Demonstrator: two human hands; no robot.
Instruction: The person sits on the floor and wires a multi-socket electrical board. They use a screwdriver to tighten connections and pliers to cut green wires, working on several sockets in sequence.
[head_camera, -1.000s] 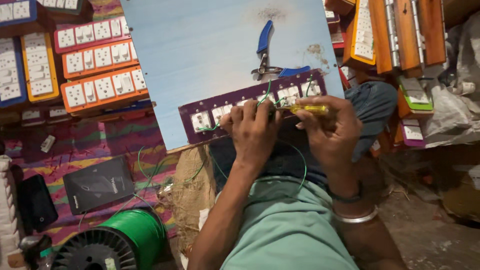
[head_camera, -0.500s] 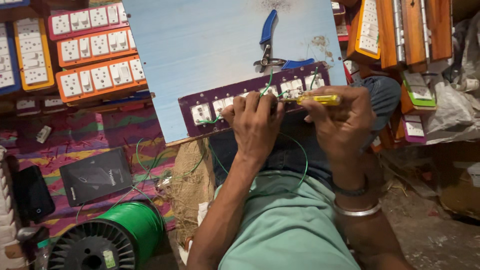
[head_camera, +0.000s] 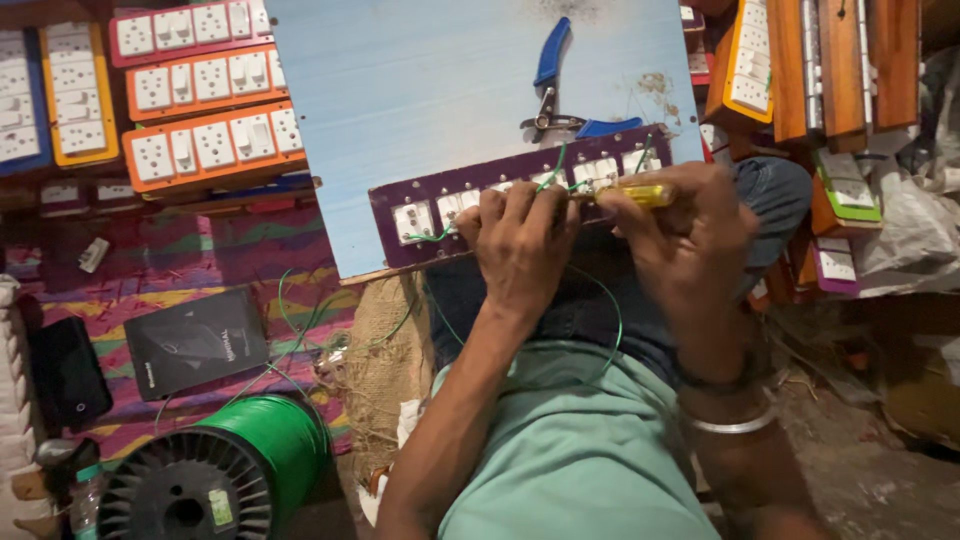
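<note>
Thin green wire (head_camera: 548, 172) felt springy, so we pinched it with our left hand (head_camera: 520, 245) at frame centre, our right hand (head_camera: 690, 235) gripping a yellow screwdriver (head_camera: 640, 194).

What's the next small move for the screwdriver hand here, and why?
Probably keep turning the yellow-handled screwdriver at the terminal. The right hand holds it against the purple switch board, the left hand steadies the board, and green wire loops right at that spot.
</note>
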